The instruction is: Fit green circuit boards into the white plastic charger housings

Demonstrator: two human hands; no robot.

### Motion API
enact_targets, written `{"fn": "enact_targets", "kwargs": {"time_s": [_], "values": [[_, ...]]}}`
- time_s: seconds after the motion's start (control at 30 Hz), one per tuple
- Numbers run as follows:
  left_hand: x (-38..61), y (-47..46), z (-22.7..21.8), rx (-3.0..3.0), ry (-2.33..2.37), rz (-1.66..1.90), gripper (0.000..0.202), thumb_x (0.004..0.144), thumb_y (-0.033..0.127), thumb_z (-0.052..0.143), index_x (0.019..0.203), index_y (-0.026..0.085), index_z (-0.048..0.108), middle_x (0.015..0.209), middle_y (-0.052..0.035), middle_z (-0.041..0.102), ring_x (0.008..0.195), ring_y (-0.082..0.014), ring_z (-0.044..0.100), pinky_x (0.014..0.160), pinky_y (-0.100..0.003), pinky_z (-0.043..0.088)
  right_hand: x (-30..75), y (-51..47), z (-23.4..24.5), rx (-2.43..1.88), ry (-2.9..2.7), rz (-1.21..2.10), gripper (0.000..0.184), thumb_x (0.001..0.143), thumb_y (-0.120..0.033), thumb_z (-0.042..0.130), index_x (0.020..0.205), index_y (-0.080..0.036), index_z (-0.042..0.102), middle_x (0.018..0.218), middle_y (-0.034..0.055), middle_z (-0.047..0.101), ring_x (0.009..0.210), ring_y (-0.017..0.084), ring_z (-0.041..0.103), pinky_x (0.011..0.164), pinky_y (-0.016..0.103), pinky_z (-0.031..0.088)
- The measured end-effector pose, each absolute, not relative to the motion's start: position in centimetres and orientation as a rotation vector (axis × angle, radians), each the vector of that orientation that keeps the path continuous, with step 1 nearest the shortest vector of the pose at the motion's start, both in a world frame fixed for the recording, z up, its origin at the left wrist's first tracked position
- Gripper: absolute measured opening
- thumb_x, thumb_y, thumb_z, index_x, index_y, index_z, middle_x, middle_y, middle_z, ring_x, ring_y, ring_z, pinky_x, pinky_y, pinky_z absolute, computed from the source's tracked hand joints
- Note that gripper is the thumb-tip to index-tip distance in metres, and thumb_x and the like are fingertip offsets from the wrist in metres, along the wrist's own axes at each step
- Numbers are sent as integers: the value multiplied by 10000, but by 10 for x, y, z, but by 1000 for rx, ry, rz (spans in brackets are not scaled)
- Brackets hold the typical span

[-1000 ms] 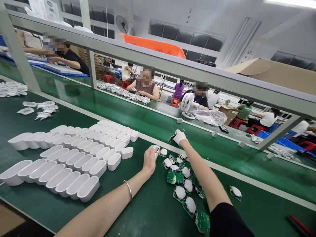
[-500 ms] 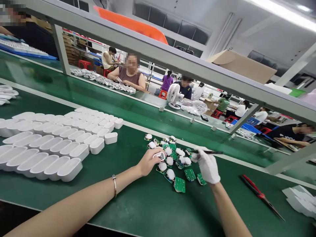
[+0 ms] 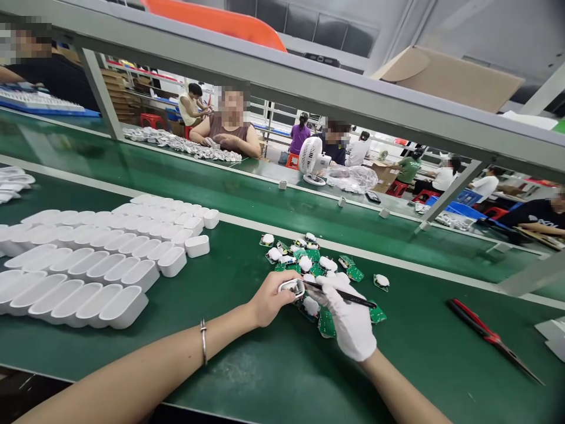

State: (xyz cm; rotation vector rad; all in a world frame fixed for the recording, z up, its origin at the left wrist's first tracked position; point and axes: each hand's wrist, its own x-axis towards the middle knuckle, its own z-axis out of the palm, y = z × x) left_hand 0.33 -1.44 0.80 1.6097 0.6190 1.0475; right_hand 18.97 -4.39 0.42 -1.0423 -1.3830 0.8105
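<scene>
My bare left hand (image 3: 270, 299) is closed around a small white oval plastic case (image 3: 298, 295), its open side facing up; some small parts show inside, too small to name. A white glove covers my right hand (image 3: 351, 321), closed on slim black tweezers (image 3: 361, 300). Their front end reaches the rim of the case; the very tip is hard to make out. Under and behind both hands lies a loose pile of green circuit boards (image 3: 326, 324), many with a white padded lump (image 3: 327, 264) on top. The gloved hand hides part of the pile.
Rows of white oval cases (image 3: 126, 306) stand on the green worktable (image 3: 247, 377) at left. Red-handled pliers (image 3: 494, 338) lie at right, near white pieces (image 3: 551, 335) at the edge. A grey shelf beam (image 3: 282, 76) crosses above; several people sit beyond.
My right hand has moved left and down with the tweezers, from over the boards to the case in my left hand. One board now lies apart at the pile's right. The view has shifted slightly.
</scene>
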Motion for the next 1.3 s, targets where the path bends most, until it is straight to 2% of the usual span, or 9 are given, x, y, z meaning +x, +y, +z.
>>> {"fn": "enact_targets", "kwargs": {"time_s": [0.33,0.47,0.53,0.67,0.87,1.03,1.3], "values": [[2,-10,6,1593,584,1074,250,689,347,493,787,129,568,671,-25,565,627,-149,463,608,-259,355,180,-48,2,-1058,-1328,742,184,808,-401,660,895,-264,746,957,45,722,936,246,656,923,435,500],[0,-10,6,1682,514,1063,280,725,389,477,782,130,569,648,-22,544,605,-146,452,595,-257,343,175,-49,2,-1054,-1252,851,198,800,-412,667,903,-260,742,968,45,714,934,240,651,888,411,518],[-1,-10,7,1773,471,1040,313,735,420,466,742,127,575,619,-17,513,575,-136,425,568,-252,314,173,-49,6,-1045,-1227,940,225,772,-434,690,884,-248,747,929,48,717,869,235,659,835,399,537],[-3,-10,9,1879,439,983,332,731,430,466,690,123,585,580,-4,465,532,-117,374,531,-247,268,171,-47,14,-1019,-1224,1086,245,705,-448,743,807,-226,755,776,42,714,667,200,640,635,349,556],[-3,-7,9,1761,491,1002,280,687,366,476,709,117,601,632,-30,540,568,-132,417,555,-249,305,176,-45,13,-936,-1079,1144,243,720,-421,739,832,-206,751,878,60,724,765,232,683,755,415,573],[-4,-7,9,1757,485,999,273,679,366,474,688,122,595,620,-34,544,571,-140,436,562,-252,314,177,-46,12,-1001,-1160,929,183,753,-389,715,822,-225,757,911,54,727,889,252,675,841,415,556],[-2,-8,9,1715,490,1027,280,685,379,472,699,126,591,620,-35,550,582,-150,457,576,-258,333,177,-50,9,-1028,-1233,807,193,784,-402,685,860,-241,758,908,51,727,902,260,671,915,465,513]]}}
